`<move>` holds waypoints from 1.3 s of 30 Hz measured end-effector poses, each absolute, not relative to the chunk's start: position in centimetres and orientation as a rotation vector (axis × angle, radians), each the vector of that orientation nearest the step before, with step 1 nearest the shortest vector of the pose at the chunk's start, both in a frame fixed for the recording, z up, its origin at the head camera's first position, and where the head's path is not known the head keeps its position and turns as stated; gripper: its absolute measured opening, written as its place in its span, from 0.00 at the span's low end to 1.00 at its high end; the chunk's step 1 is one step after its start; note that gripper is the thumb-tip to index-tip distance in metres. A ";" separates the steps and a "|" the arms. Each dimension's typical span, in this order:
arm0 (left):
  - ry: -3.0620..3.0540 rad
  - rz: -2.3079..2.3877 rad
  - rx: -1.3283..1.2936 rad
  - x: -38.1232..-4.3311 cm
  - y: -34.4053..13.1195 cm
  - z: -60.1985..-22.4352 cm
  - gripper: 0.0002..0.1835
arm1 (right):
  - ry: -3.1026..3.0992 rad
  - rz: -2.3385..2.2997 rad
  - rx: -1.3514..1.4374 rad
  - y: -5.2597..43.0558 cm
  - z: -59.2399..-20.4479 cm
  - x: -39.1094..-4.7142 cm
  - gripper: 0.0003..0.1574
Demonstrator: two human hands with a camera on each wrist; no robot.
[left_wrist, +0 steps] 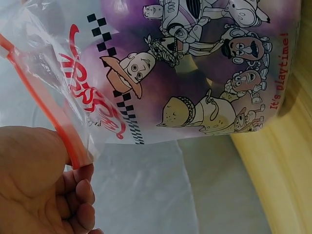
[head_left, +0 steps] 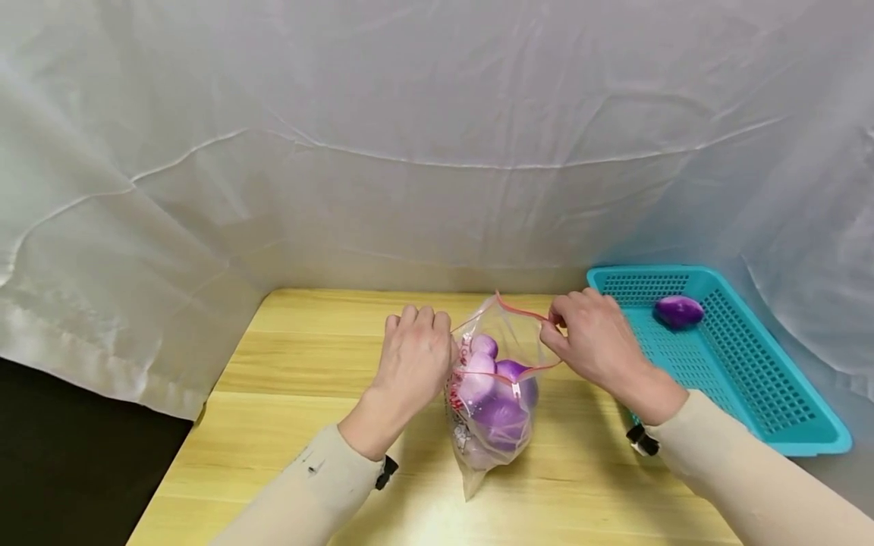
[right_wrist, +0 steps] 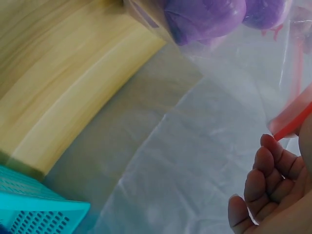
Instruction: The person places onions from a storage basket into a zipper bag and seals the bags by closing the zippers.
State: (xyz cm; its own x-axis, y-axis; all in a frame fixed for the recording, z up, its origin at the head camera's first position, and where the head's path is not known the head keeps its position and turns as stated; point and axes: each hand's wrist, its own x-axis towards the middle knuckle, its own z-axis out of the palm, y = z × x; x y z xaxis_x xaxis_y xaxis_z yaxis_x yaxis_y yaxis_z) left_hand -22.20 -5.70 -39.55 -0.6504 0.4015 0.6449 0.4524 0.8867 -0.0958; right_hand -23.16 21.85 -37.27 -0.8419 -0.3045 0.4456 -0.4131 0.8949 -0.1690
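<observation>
A clear zip-top bag [head_left: 493, 425] with a red zip rim and printed cartoon figures hangs between my two hands, its mouth spread wide. Inside are several purple and pale lilac rounded objects [head_left: 501, 418], which press against the printed side [left_wrist: 195, 68] in the left wrist view. My left hand [head_left: 415, 353] pinches the left end of the red rim between thumb and curled fingers. At the opposite end, my right hand [head_left: 597, 337] pinches the rim [right_wrist: 292, 117] the same way. The bag's lower corner points toward me over the wooden table.
A turquoise perforated basket [head_left: 785, 379] stands at the right, close beyond my right forearm. One dark purple oval object [head_left: 679, 312] lies in its far part. Pale cloth [head_left: 410, 205] hangs behind the wooden table [head_left: 293, 364] and along both sides.
</observation>
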 end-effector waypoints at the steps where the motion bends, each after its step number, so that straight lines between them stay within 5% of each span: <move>1: -2.359 -0.100 -0.610 -22.2 -5.7 -39.6 0.13 | -2.634 0.361 0.539 21.9 -37.3 -23.1 0.09; 23: -2.434 -0.260 -0.607 -21.7 -5.7 -39.5 0.12 | -2.367 0.180 0.747 25.5 -36.9 -23.3 0.11; 33: -2.490 -0.333 -0.563 -21.1 -6.1 -39.5 0.09 | -2.283 -0.003 0.733 32.0 -35.8 -25.3 0.21; 39: -2.517 -0.368 -0.537 -20.7 -6.3 -39.4 0.08 | -2.422 -0.105 0.592 37.0 -35.7 -26.7 0.19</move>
